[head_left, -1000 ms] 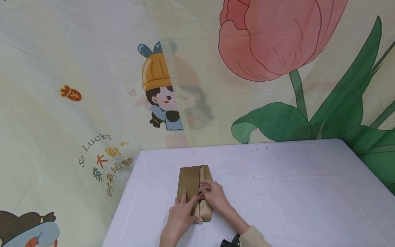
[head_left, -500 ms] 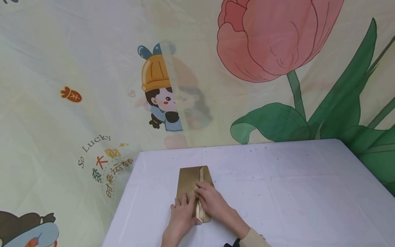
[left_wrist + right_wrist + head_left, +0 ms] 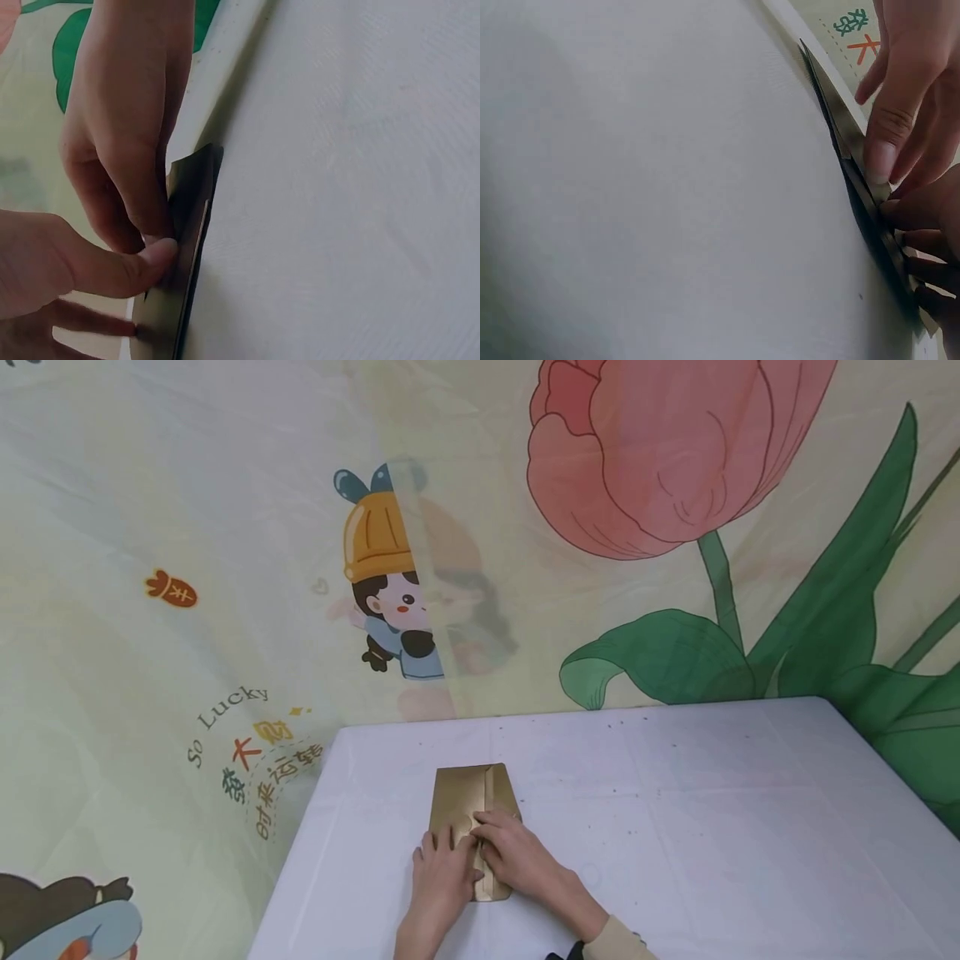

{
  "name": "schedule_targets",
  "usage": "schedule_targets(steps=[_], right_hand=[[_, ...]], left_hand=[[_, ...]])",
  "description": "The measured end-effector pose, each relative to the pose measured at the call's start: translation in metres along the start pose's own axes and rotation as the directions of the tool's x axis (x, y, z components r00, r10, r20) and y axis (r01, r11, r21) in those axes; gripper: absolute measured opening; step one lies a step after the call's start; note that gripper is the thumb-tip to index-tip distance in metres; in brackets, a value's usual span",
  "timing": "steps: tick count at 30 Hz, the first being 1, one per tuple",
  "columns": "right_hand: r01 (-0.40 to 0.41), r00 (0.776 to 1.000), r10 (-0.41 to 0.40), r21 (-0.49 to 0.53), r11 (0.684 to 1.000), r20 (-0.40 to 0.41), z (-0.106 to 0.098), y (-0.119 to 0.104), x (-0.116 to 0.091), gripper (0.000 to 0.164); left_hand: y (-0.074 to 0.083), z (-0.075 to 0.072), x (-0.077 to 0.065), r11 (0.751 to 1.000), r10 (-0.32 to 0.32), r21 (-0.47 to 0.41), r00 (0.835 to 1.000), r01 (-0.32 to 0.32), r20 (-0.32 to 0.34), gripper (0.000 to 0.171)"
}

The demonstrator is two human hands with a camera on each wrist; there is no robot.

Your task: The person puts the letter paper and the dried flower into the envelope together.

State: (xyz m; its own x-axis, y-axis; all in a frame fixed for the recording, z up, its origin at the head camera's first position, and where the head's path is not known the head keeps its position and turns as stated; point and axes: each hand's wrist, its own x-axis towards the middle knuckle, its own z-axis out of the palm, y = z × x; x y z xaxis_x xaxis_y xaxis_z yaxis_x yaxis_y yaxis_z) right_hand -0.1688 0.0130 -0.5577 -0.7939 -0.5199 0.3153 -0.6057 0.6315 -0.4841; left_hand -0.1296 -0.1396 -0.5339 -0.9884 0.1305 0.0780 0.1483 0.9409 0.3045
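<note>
A flat, gold-brown folded card like an envelope [image 3: 457, 789] lies on the white-covered table, with a long lengthwise flap [image 3: 502, 787] along its right side. My left hand [image 3: 444, 872] rests on its near left part, the fingers spread and the thumb close to the flap's edge. Across the flap from the right reaches my right hand [image 3: 519, 853], its fingertips pressing near the seam beside the left fingers. In the left wrist view the card [image 3: 191, 180] appears thin and edge-on. The right wrist view shows the card's end [image 3: 832, 105] slightly spread into layers. Both hands hide the middle seam.
A white cloth [image 3: 675, 827] covers the table and bears scattered small dark specks. Behind it hangs a printed backdrop [image 3: 645, 585] with a large tulip and cartoon figures. Part of a black device [image 3: 567, 952] shows by the right sleeve [image 3: 617, 940].
My right hand has shifted left over the flap, its fingers now stretched across the seam. The flap lies flatter than before. My left hand has stayed nearly in place, its thumb slightly farther up.
</note>
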Motion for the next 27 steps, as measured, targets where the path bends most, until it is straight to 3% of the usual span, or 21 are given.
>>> schedule_targets(steps=[5,14,27], right_hand=[[-0.031,0.999,0.032,0.055,0.998,-0.014,0.004,0.002,-0.001,0.022],[-0.098,0.995,0.098,0.143,0.985,0.007,0.009,0.001,-0.002,0.021],[-0.076,0.997,0.077,0.038,0.996,-0.023,0.005,-0.003,-0.004,0.024]], left_hand=[[0.000,0.003,0.004,1.000,0.020,0.012,0.999,-0.020,-0.030,0.042],[-0.001,0.010,0.003,0.998,0.026,0.053,0.997,-0.022,-0.071,0.061],[0.003,0.009,0.010,0.997,0.031,0.068,0.997,-0.026,-0.067,0.041]])
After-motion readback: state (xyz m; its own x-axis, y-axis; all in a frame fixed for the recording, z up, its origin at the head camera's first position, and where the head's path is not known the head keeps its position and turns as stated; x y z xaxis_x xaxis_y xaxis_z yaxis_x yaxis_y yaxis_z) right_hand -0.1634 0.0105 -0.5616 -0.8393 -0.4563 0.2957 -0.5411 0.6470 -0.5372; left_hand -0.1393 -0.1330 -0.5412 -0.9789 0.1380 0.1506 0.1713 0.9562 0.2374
